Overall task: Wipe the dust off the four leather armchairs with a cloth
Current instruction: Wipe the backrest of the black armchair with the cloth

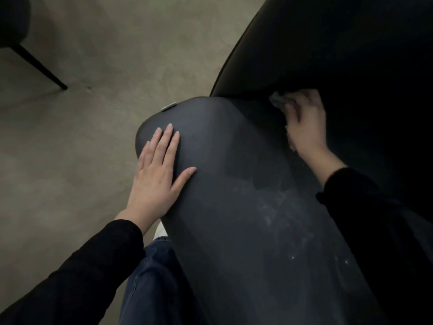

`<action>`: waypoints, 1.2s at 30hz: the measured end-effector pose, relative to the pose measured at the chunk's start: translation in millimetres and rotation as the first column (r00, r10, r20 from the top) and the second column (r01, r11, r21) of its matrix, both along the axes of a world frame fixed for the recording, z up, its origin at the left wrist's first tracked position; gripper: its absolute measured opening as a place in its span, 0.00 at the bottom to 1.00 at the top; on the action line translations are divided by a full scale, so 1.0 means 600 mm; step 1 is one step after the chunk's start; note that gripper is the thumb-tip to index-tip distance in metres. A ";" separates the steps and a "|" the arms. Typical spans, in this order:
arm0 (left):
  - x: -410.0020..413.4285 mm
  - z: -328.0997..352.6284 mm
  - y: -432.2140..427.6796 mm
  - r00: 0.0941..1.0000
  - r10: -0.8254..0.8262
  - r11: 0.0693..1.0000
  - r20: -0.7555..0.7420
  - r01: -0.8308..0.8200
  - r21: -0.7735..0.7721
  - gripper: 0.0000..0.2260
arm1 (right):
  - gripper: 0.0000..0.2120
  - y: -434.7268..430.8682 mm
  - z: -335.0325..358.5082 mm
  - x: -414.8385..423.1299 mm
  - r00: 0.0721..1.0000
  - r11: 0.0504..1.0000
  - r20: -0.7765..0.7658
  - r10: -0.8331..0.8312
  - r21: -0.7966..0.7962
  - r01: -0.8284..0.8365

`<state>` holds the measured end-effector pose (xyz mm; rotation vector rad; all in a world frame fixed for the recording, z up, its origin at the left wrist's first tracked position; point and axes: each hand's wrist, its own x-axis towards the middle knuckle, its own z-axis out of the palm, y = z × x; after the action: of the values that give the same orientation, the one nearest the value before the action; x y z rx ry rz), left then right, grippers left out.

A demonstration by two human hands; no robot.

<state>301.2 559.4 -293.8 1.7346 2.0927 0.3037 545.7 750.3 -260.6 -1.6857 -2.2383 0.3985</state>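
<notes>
Dust (281, 212) shows as pale smears and little specks on the big dark armchair (234, 160). The marks lie on the near part of its wide, round cushion. The far part of the cushion looks darker and cleaner.

The left hand (157, 174) lies flat on the cushion, close to its rounded far left corner. Its fingers are straight and spread a little, and the thumb points out to the side. It holds nothing.

The right hand (304, 123) is at the far right edge of the cushion, in the dark fold where the cushion meets the chair's curved back. This hand looks a bit blurry. Its fingers are curled around a pale, crumpled cloth (278, 102). A bit of the cloth pokes out past the fingers and touches the leather there.

Both arms wear black sleeves (93, 266). Blue jeans (152, 277) show just beside the near left edge of the cushion.

A small grey tag (168, 106) sticks out at the far edge of the cushion. The floor (105, 66) is plain and grey-brown. A thin black leg (39, 66) of another chair stands on it, well apart from the hands.
</notes>
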 end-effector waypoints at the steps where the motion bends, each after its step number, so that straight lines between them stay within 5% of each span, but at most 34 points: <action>1: -0.002 -0.003 -0.002 1.000 0.002 1.000 0.002 -0.002 0.002 0.34 | 0.12 0.006 -0.011 -0.015 1.000 1.000 0.021 -0.013 -0.002 0.013; 9: -0.009 -0.014 -0.004 1.000 -0.018 1.000 0.005 0.018 0.022 0.31 | 0.07 -0.176 -0.016 -0.101 0.879 0.881 -0.059 0.473 0.039 -0.472; 15: -0.013 -0.010 -0.005 0.999 -0.036 0.999 -0.001 0.036 0.025 0.31 | 0.11 -0.282 -0.002 -0.024 0.669 0.662 -0.016 0.743 -0.131 -0.738; 18: -0.012 -0.006 -0.005 0.999 -0.032 0.999 -0.012 0.033 0.024 0.31 | 0.09 -0.222 0.021 -0.016 0.729 0.727 -0.063 0.682 -0.047 -0.685; 21: -0.011 -0.006 -0.005 0.999 -0.037 0.999 -0.020 0.037 0.021 0.31 | 0.09 -0.109 0.024 0.007 0.941 0.939 0.001 0.338 0.064 -0.337; 25: -0.010 -0.007 -0.005 0.999 -0.028 0.999 -0.035 0.029 0.024 0.31 | 0.11 -0.054 -0.004 0.017 0.996 0.999 0.076 0.042 0.024 -0.044; 29: -0.008 -0.010 -0.006 0.999 -0.026 0.999 -0.035 0.027 0.029 0.31 | 0.07 -0.161 -0.017 -0.021 0.960 0.953 0.052 0.276 0.118 -0.281; 36: -0.009 -0.007 -0.006 0.998 -0.042 0.999 -0.046 0.043 0.022 0.31 | 0.12 -0.275 0.013 0.014 0.739 0.738 0.030 0.673 -0.083 -0.669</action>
<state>295.7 555.8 -297.8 1.8127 2.0891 0.2797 554.3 585.1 -252.6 -0.8394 -2.8582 0.5921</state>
